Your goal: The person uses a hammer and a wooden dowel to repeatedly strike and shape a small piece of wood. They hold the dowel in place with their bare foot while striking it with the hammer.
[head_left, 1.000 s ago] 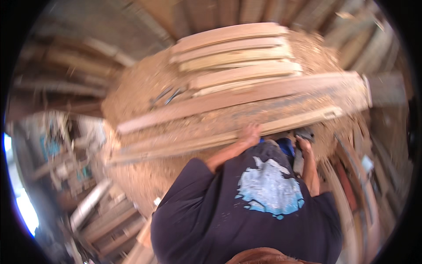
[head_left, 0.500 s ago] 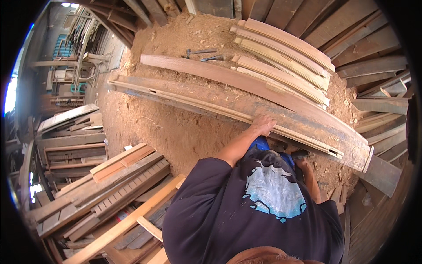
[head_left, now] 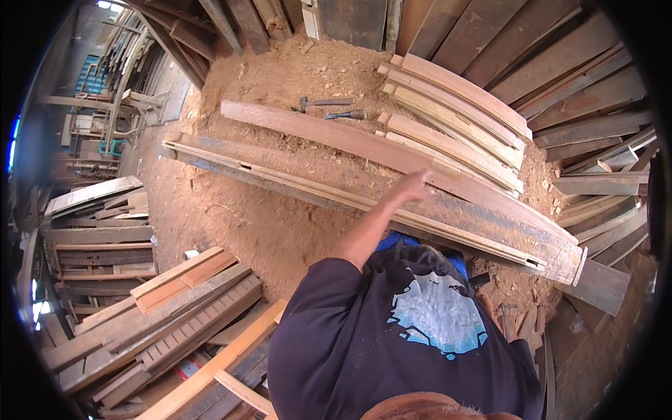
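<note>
A long pale wooden bar (head_left: 350, 199), with slots cut near both its ends, lies along the near edge of a worn bench beam (head_left: 483, 217). My left hand (head_left: 414, 186) is over the beam, beyond the bar and close to a long pinkish plank (head_left: 301, 128). Motion smears its fingers. My right hand (head_left: 484, 301) is low by my right side, mostly hidden by my dark shirt. A dark blocky tool (head_left: 479, 280) shows just beyond it and appears to be in its grip; its exact kind is unclear.
A hammer (head_left: 325, 103) and a chisel (head_left: 346, 114) lie on sawdust beyond the plank. Stacked pale boards (head_left: 455, 105) are at the far right. More timber (head_left: 189, 308) is piled at the near left. Planks (head_left: 560, 70) lean along the right side.
My left hand has come off the bar and moved away from me, over the beam. My right hand and the dark tool have dropped nearer my body. The view has shifted slightly.
</note>
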Motion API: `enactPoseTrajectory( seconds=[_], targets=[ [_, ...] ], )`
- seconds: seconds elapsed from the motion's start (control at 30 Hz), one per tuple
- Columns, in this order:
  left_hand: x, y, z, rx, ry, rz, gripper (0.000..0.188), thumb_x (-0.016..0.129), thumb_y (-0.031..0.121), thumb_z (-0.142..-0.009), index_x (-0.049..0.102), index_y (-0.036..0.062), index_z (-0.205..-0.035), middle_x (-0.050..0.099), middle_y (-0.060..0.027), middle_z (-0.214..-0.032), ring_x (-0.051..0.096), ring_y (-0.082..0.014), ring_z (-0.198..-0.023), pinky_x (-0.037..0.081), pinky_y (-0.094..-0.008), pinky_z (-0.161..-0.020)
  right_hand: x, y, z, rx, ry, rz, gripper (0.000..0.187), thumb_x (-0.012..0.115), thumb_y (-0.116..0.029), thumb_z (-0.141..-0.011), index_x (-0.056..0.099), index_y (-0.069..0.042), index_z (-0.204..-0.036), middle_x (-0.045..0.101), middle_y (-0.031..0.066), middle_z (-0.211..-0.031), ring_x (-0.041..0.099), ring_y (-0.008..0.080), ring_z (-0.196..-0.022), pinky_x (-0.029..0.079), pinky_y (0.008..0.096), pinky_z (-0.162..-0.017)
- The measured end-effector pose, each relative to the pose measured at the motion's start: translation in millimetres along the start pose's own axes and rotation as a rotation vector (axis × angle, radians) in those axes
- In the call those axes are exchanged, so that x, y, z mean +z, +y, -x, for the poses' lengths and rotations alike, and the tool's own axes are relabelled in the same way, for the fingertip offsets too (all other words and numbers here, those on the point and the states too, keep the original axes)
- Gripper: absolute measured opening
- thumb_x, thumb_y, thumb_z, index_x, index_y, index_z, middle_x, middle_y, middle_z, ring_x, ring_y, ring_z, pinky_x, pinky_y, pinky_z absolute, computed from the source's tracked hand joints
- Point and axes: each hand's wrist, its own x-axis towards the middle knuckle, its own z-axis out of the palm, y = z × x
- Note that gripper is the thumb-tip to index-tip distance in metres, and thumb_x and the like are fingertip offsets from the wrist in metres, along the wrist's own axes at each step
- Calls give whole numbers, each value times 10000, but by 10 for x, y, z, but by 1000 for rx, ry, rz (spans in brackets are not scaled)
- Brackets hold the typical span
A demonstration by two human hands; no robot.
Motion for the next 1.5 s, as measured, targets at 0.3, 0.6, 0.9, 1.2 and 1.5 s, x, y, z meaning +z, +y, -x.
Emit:
enactPoseTrajectory(
  seconds=[0.3, 0.6, 0.9, 1.2, 1.5],
  targets=[
    [-1611, -1626, -736, -327, 227, -351, 783, 724, 321, -872, 332, 65, -1499, 629, -191, -1221, 624, -324, -1090, 469, -502, -1019, 802, -631, 419, 88, -5, 66, 429, 528, -392, -934, 661, -34, -1129, 688, 212, -1047, 668, 337, -935, 514, 430, -775],
    [-1905, -3536, -1778, -335, 83, -534, 584, 665, 232, -848, 530, 46, -1385, 598, -239, -1329, 587, -361, -1235, 488, -474, -1018, 1066, -766, 683, 172, 48, 183, 475, 515, -408, -927, 648, -29, -1182, 689, 242, -1125, 676, 370, -1012, 520, 449, -820],
    [-1952, -2784, -2230, -554, -50, -912, 729, 648, 227, -863, 337, 227, -1522, 551, -176, -1422, 472, -358, -1363, 269, -572, -1142, 1198, -928, 1023, 385, -9, 32, 538, 504, -443, -881, 642, -54, -1226, 645, 271, -1248, 619, 419, -1169, 474, 470, -938],
    [-1826, -1593, -2229, -108, 28, -781, 542, 755, 151, -791, 512, 122, -1275, 644, -187, -1184, 621, -381, -1114, 496, -498, -929, 839, -789, 1075, 319, -15, 55, 423, 543, -391, -959, 719, -15, -1040, 721, 222, -979, 696, 321, -892, 515, 420, -802],
    [-1031, -41, -1941, 148, 1, -569, 409, 751, 135, -799, 550, 128, -1155, 715, -174, -1040, 717, -326, -935, 577, -450, -818, 419, 22, 1252, 480, 257, -1103, 362, 589, -294, -1014, 659, 14, -838, 664, 125, -686, 623, 233, -527, 482, 374, -468]
  ],
)
